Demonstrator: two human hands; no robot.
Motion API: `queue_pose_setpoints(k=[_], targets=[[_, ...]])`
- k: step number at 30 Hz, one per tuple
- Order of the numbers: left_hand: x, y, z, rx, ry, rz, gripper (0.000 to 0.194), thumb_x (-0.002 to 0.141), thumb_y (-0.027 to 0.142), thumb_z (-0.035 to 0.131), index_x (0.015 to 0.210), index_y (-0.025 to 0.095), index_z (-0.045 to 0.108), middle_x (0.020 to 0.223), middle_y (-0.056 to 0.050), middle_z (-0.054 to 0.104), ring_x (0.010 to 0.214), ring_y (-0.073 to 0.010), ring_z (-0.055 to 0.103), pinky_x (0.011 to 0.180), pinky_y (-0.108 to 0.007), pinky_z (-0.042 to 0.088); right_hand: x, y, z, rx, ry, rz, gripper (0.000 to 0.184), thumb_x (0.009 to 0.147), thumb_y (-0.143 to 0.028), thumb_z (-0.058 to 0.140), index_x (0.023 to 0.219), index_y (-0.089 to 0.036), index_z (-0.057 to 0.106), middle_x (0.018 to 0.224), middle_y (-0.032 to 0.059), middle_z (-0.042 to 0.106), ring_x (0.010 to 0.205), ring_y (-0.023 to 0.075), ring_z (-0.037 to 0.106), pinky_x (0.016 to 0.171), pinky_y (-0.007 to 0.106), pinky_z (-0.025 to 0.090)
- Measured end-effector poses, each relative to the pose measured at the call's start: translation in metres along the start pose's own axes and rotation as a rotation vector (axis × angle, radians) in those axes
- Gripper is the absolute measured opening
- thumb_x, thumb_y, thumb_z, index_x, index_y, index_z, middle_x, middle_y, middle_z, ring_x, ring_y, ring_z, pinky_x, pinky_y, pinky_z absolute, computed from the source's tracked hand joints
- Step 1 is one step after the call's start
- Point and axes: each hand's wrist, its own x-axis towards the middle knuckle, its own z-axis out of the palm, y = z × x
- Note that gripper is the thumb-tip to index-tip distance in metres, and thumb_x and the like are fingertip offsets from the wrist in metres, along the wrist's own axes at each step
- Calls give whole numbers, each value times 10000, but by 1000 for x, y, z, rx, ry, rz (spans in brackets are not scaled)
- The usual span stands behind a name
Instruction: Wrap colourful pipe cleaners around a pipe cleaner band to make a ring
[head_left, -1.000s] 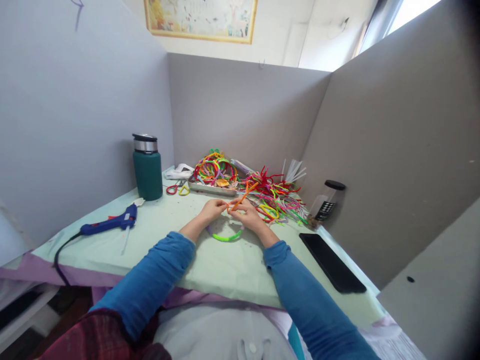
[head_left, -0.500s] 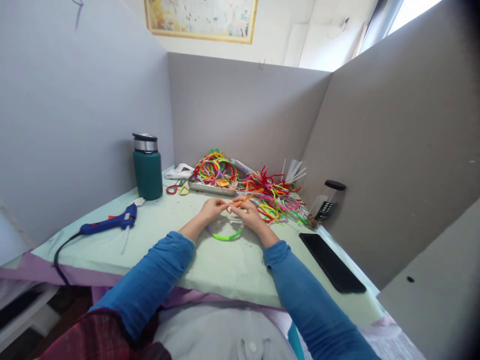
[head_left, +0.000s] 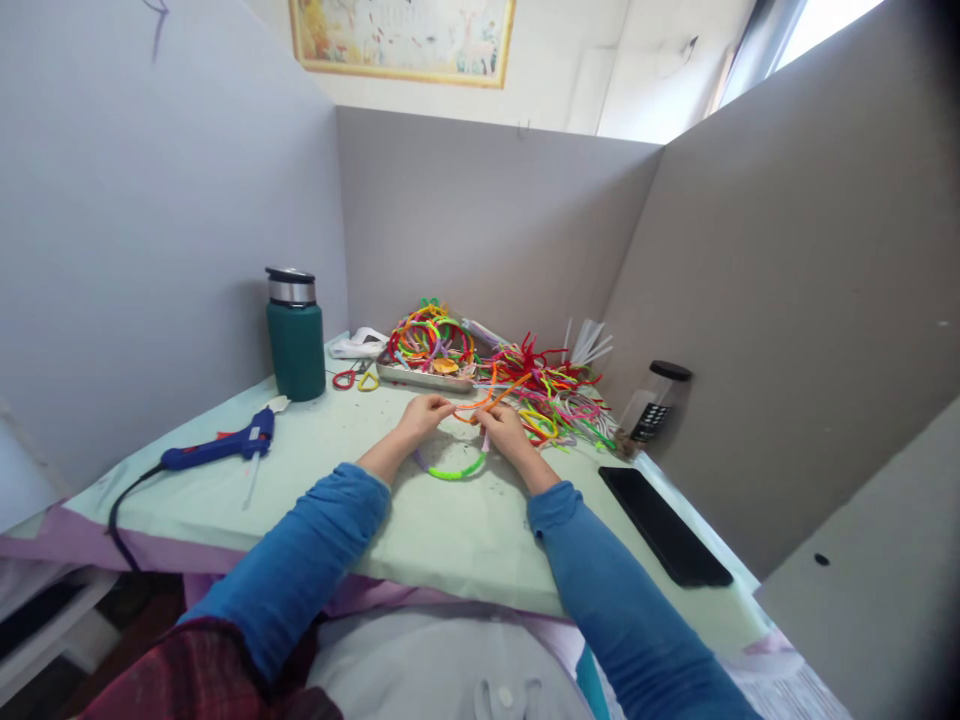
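Note:
A ring wrapped in fuzzy pipe cleaners (head_left: 450, 475), green in front with purple to the left, hangs low over the table between my hands. The fingers of my left hand (head_left: 426, 415) pinch its far left part, where orange wrapping begins. My right hand (head_left: 507, 432) is closed on an orange pipe cleaner (head_left: 511, 389) at the ring's far right side; its loose lengths stick out up and to the right. Orange strands span the gap between both sets of fingertips. My fingers cover parts of the ring, so exactly where the strand winds is hidden.
Behind my hands, a metal tray (head_left: 424, 378) holds finished-looking colourful rings, beside a heap of pipe cleaners (head_left: 551, 375). A blue glue gun (head_left: 217, 445) and green bottle (head_left: 296, 345) stand left. A black phone (head_left: 664, 525) and clear dark-lidded bottle (head_left: 656, 405) are right. Grey partitions enclose the table.
My right hand has shifted slightly right and toward me, widening the gap between my fingertips. The orange pipe cleaner's loose lengths have spread apart. My left hand has barely moved.

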Motion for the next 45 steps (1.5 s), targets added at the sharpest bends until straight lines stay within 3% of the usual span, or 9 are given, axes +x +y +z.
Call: queue_pose_setpoints(k=[5, 11, 16, 21, 25, 32, 37, 41, 45], targets=[[0, 1, 1, -55, -15, 3, 346, 688, 450, 611, 730, 115, 688, 566, 19, 548, 560, -104, 419, 535, -236, 301, 3, 3, -3, 30, -17, 86, 278, 751, -326, 507, 604, -139, 653, 573, 33, 610, 506, 122, 496, 495, 243, 358], [-8, 13, 0, -151, -144, 13, 394, 684, 501, 651, 749, 114, 687, 499, 50, 456, 490, -73, 341, 480, -220, 261, 7, 9, -7, 439, -24, 212, 297, 679, -438, 651, 702, -148, 593, 633, 43, 648, 451, 95, 465, 429, 225, 326], [-15, 21, 2, -179, -295, -23, 419, 656, 526, 685, 722, 113, 670, 471, 63, 404, 459, -59, 306, 455, -212, 225, 7, 12, -8, 523, -31, 235, 344, 621, -461, 721, 681, -154, 576, 613, 13, 628, 446, 73, 438, 421, 206, 310], [-20, 25, 1, -159, -455, -83, 442, 624, 540, 705, 728, 112, 666, 461, 64, 396, 428, -57, 296, 431, -223, 189, 4, 10, -8, 540, -75, 192, 359, 642, -480, 718, 678, -147, 587, 631, 27, 648, 445, 66, 423, 423, 209, 298], [-23, 25, 0, -147, -515, -132, 436, 627, 546, 702, 709, 123, 637, 451, 70, 358, 408, -57, 278, 416, -234, 161, 3, 7, -6, 553, -111, 136, 355, 682, -482, 701, 703, -140, 608, 654, 30, 653, 462, 66, 449, 453, 213, 334], [-26, 30, -1, -292, -549, -186, 479, 632, 583, 693, 772, 139, 581, 490, 84, 354, 391, -41, 243, 405, -229, 118, 6, 7, -6, 654, -125, 122, 393, 678, -511, 703, 826, -154, 633, 718, 26, 665, 522, 79, 520, 519, 216, 394], [-27, 34, -3, -363, -573, -244, 497, 613, 583, 713, 801, 148, 563, 525, 85, 360, 384, -30, 239, 408, -224, 91, 6, 6, -7, 609, -132, 137, 402, 680, -529, 693, 856, -173, 632, 765, 25, 665, 550, 86, 525, 518, 210, 403], [-23, 28, -1, -404, -501, -252, 473, 614, 563, 722, 768, 149, 551, 530, 82, 354, 378, -26, 224, 407, -235, 84, 3, 2, -5, 475, -172, 103, 365, 717, -530, 659, 810, -179, 626, 784, 19, 643, 562, 87, 514, 477, 193, 385], [-19, 21, 0, -384, -438, -267, 456, 610, 550, 731, 729, 149, 547, 524, 75, 365, 373, -27, 230, 406, -241, 98, -2, -2, -3, 351, -227, 88, 337, 737, -511, 640, 774, -176, 632, 616, -11, 567, 506, 93, 477, 448, 203, 363]])
